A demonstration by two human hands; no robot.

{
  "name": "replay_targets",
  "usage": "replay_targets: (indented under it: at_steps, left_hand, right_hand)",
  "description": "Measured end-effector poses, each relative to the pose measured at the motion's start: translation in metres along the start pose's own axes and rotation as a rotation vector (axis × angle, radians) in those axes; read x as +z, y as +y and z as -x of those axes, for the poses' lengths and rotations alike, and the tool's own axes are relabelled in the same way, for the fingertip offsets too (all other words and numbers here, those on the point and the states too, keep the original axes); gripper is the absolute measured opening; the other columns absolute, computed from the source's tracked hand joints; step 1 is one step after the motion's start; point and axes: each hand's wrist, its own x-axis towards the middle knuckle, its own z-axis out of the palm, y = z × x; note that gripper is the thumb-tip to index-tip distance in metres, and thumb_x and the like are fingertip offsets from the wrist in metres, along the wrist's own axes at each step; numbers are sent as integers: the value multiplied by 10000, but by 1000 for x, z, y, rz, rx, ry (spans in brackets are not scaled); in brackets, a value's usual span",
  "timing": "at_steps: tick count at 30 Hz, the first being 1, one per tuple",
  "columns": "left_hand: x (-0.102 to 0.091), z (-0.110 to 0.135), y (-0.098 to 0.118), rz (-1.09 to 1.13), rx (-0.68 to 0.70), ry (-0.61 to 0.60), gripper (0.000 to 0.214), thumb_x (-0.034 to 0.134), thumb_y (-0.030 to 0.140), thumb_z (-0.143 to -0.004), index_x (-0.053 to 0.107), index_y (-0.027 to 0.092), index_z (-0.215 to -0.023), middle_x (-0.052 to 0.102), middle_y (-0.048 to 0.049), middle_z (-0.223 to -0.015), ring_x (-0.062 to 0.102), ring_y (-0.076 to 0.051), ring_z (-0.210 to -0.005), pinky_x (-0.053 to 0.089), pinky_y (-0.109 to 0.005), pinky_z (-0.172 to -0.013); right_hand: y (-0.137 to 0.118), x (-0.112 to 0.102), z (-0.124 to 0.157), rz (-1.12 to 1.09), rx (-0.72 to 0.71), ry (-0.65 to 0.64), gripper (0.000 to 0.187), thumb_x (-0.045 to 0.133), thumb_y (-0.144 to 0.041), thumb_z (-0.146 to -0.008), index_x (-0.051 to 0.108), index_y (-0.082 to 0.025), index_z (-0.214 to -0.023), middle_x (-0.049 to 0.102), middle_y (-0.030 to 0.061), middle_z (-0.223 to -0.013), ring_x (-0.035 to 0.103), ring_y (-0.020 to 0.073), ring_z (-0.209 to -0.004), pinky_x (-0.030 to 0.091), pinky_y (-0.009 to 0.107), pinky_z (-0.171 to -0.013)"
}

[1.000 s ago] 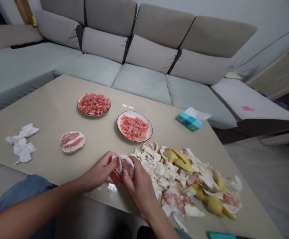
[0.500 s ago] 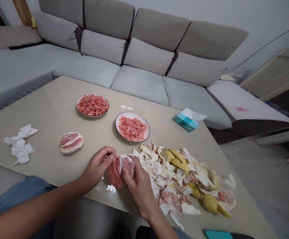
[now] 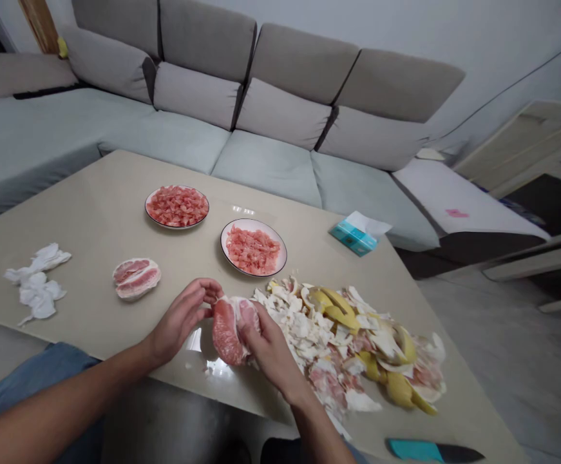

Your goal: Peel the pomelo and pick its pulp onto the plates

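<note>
A chunk of peeled pomelo (image 3: 228,335), its red flesh bared on one side, is in my right hand (image 3: 270,345), thumb across the front. My left hand (image 3: 183,319) is at the pomelo's left side with fingers loosely apart; whether the fingertips touch it I cannot tell. Another pomelo piece (image 3: 136,278), still in white membrane, lies on the table to the left. Beyond my hands, a plate (image 3: 280,263) holds small bits of pink flesh, and a second plate (image 3: 149,216) further back is heaped fuller. A pile of white pith and yellow peel (image 3: 309,328) lies right of my right hand.
Crumpled tissues (image 3: 41,290) lie on the table (image 3: 91,212) at the left. A blue tissue box (image 3: 354,237) stands at the far right. Near the front right edge lies a knife (image 3: 418,450) with a teal part and a dark part. A grey sofa (image 3: 265,167) runs behind.
My left fingers have loosened and spread from the pomelo's upper left side. The pomelo has turned in my right hand, showing more red flesh. The view shifted slightly.
</note>
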Motion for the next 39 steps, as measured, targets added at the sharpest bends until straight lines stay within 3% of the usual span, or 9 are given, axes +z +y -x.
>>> replay_targets:
  at_steps: [3, 6, 8, 14, 20, 27, 31, 35, 39]
  left_hand:
    - [2, -3, 0, 189, -279, -71, 403, 457, 561, -897, 562, 276, -1162, 577, -52, -1186, 582, -200, -979, 492, -337, -810]
    - [8, -1, -8, 267, -641, -311, 640, 434, 721, -818, 609, 186, -1122, 672, -95, -988, 658, -230, -842, 508, -359, -766]
    - [11, 1, -13, 322, -735, -399, 677, 459, 730, -798, 637, 131, -1059, 684, -105, -884, 670, -238, -783, 516, -379, -751]
    - [18, 2, -18, 495, -537, -95, 427, 594, 553, -831, 592, 200, -1070, 673, -57, -945, 665, -212, -824, 521, -446, -826]
    - [25, 6, -23, 438, -253, 124, 268, 692, 350, -816, 531, 244, -1002, 614, -11, -962, 634, -149, -853, 519, -277, -789]
    - [18, 10, -16, 404, -304, 32, 511, 671, 345, -839, 422, 309, -1284, 595, -30, -1117, 638, -135, -871, 516, -314, -835]
    - [18, 15, -16, 338, -319, -21, 446, 642, 334, -853, 469, 239, -1254, 619, -39, -1040, 635, -139, -851, 507, -324, -848]
    - [22, 20, -13, 281, -280, 17, 425, 656, 297, -821, 479, 219, -1199, 637, -30, -985, 630, -145, -861, 502, -311, -840]
    - [27, 23, -7, 260, -270, 73, 459, 671, 295, -775, 471, 213, -1180, 638, -51, -1013, 623, -181, -911, 511, -341, -830]
  right_hand:
    - [-2, -10, -1, -52, -19, -140, 278, 472, -391, -935, 603, -208, -1098, 662, 24, -960, 623, 183, -881, 517, 308, -801]
    - [-6, -13, -1, -45, -54, -285, 330, 500, -397, -931, 582, -231, -1203, 660, 35, -1053, 625, 191, -949, 519, 330, -842]
    - [-7, -14, -2, 30, -109, -279, 340, 550, -371, -908, 590, -242, -1221, 644, 46, -1125, 607, 201, -1024, 500, 350, -902]
    - [-5, -7, -3, 127, -82, 136, 400, 548, -391, -896, 542, -231, -1263, 570, 99, -1237, 595, 199, -993, 529, 343, -812]
    - [-12, 27, 7, 399, -316, 242, 414, 666, -389, -829, 558, -220, -1191, 568, 100, -1151, 532, 244, -1071, 471, 433, -921]
    - [-4, 30, 3, 522, -527, 239, 217, 507, -293, -934, 563, -211, -1126, 624, 75, -984, 553, 216, -894, 466, 399, -798]
    - [-3, 31, 4, 462, -550, 258, 153, 460, -302, -941, 553, -213, -1022, 595, 52, -894, 539, 205, -831, 470, 388, -765]
    - [-3, 34, 3, 346, -538, 306, 81, 467, -299, -929, 516, -241, -903, 543, 8, -789, 536, 194, -795, 481, 438, -858]
    - [-1, 33, 0, 237, -491, 307, 84, 522, -270, -893, 496, -237, -820, 525, 6, -766, 554, 189, -803, 516, 375, -761]
